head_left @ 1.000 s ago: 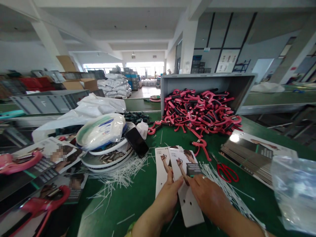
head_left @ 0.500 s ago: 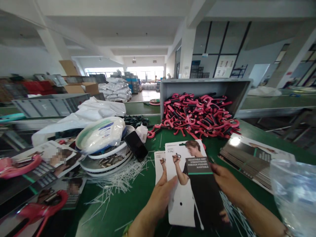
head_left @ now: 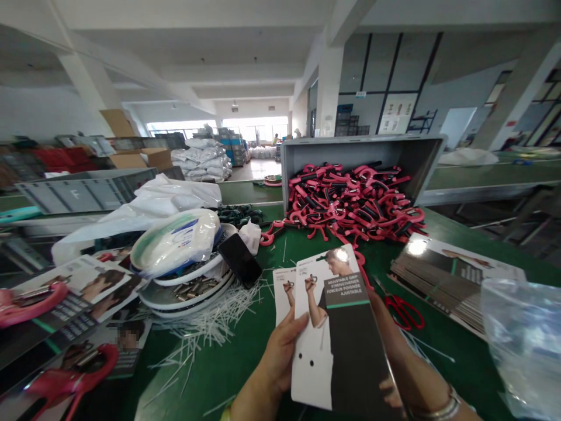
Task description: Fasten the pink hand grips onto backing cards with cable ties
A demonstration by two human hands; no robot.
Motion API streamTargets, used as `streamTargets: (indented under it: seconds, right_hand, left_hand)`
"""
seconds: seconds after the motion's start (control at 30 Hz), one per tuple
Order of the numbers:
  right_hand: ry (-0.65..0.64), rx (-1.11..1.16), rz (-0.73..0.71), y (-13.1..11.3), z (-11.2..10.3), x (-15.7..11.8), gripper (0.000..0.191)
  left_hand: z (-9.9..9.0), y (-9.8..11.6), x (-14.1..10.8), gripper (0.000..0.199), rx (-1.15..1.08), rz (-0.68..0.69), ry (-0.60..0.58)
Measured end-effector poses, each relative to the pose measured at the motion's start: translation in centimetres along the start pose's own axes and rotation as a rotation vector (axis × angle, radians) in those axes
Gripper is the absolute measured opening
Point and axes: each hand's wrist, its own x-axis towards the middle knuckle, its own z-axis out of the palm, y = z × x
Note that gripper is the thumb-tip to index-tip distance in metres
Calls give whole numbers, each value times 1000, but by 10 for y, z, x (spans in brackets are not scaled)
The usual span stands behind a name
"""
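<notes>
Gripping a white-and-black backing card (head_left: 337, 333) between both hands, the person holds it tilted above the green workbench (head_left: 228, 374). The left hand (head_left: 280, 356) pinches its left edge with the fingers spread against the front, and the right hand (head_left: 405, 365) clasps its right edge, a silver bangle (head_left: 438, 411) on that wrist. The card's lower edge runs out of view at 6 o'clock. Its print reads "ADJUSTABLE GRIP STRENGTHENER FORCEUR POIGNEE AJUSTABLE" beside a photo of a person squeezing a hand grip, and two punched holes sit low on the white part. A second card (head_left: 283, 292) shows just behind its left edge. Open bench lies around 7 o'clock, strewn with white cable ties (head_left: 205, 324). Red-handled scissors (head_left: 404, 311) lie at 1 o'clock beside a stack of cards (head_left: 456, 280), and a clear plastic bag (head_left: 523, 345) sits at 3 o'clock. A tipped grey crate (head_left: 363, 149) spills pink hand grippers (head_left: 350, 202) at 12 o'clock.
</notes>
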Motion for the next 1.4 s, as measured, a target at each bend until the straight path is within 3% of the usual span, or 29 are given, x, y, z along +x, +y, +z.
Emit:
streamTargets:
  seconds: [0.1,0.2,0.3,0.4,0.57,0.83,0.97,1.17,1.3,1.4]
  right_hand:
    - [-13,-105,-25,-7,5,8,32]
    - [-96,-302,-113,-19,8,4,27]
    - [-108,-469,-194,-29,11,2,26]
    - [-93,-529,-230,-32,16,6,26]
    - [-55,-594,-236,-30,21,14,23]
    - [-239,-719,-279,-38,25,7,24]
    - [-266,-728,-282,-41,24,8,25]
    - [-237,-671,-310,-39,22,9,25]
    - [-211,-623,-303,-38,23,12,23]
    - [-171,-522,-277,-33,26,15,21]
  left_hand:
    - [-4,0,2,45,-21,-101,16]
    - [-11,0,3,35,-89,-207,-51]
    - [-19,-1,3,25,-138,-154,-72]
    - [-25,-2,3,19,-189,-44,44]
    - [-32,-3,4,22,-243,-19,94]
    - [-44,-8,8,38,-245,21,135]
    - [-43,-9,7,40,-202,63,130]
    - [-39,-8,2,32,-271,21,148]
    - [-41,-9,3,26,-388,16,78]
    - [-43,-9,6,17,-329,-1,-45]
